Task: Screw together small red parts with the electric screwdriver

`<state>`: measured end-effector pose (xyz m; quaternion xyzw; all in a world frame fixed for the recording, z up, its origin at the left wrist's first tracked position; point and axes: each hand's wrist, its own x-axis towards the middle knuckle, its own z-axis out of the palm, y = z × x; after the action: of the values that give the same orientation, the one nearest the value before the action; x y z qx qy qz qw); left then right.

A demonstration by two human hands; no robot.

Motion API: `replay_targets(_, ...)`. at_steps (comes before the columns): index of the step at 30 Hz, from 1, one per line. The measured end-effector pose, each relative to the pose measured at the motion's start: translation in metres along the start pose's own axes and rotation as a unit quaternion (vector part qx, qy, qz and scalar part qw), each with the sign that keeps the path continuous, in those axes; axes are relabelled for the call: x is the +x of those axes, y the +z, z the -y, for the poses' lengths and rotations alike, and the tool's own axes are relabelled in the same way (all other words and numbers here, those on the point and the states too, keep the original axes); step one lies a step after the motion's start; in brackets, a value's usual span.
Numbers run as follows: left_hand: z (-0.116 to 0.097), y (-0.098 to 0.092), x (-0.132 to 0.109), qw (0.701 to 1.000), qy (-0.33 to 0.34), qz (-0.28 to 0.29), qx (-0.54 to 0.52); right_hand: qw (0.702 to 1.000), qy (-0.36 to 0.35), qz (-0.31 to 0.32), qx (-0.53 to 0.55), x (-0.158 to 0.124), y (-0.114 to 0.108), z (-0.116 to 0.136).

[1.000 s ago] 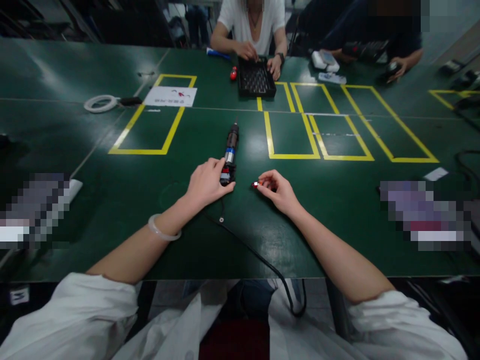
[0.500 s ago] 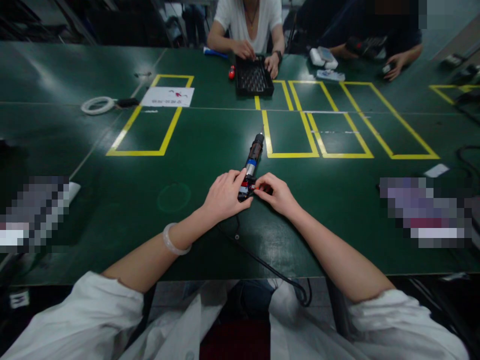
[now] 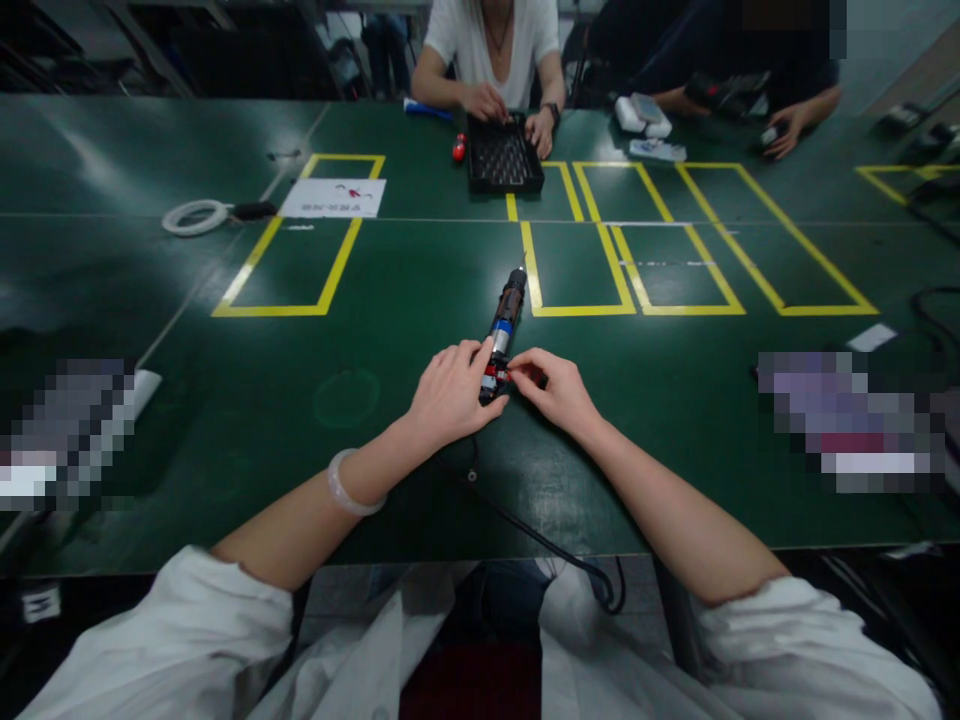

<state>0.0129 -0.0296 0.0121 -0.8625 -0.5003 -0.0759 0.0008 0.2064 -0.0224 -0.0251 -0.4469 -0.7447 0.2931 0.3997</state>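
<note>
Two hands work at the electric screwdriver, which lies on the counter. My left hand grips its rear end; the fingers of my right hand pinch a small red part against that end. Fitting appears started, not finished.

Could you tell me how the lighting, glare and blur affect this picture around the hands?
Head view: overhead light leaves pale glare patches on the green table, one beside the screwdriver; the left hand and right hand are evenly lit and sharp; the wide lens bows the table edges; blocks at both sides are pixelated.
</note>
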Motion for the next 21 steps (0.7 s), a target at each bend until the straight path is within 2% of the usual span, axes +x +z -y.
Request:
replay_targets(6,-0.009,-0.003,0.011,0.998,-0.06,0.015,0.028,0.998,0.029,-0.003,0.049,-0.001,-0.004,0.002)
replay_targets(11,0.007,-0.003,0.008,0.998,-0.053,0.024,0.037,0.994,0.012,0.049,0.099,0.0,-0.002,-0.002)
replay_targets(16,0.047,-0.011,0.0,0.995,-0.079,0.038,0.056,0.993,0.016,0.059,0.099,0.0,-0.002,-0.005)
replay_targets(21,0.112,-0.023,-0.004,0.982,-0.164,0.066,0.063,0.993,0.028,0.073,0.085,-0.002,-0.001,-0.005)
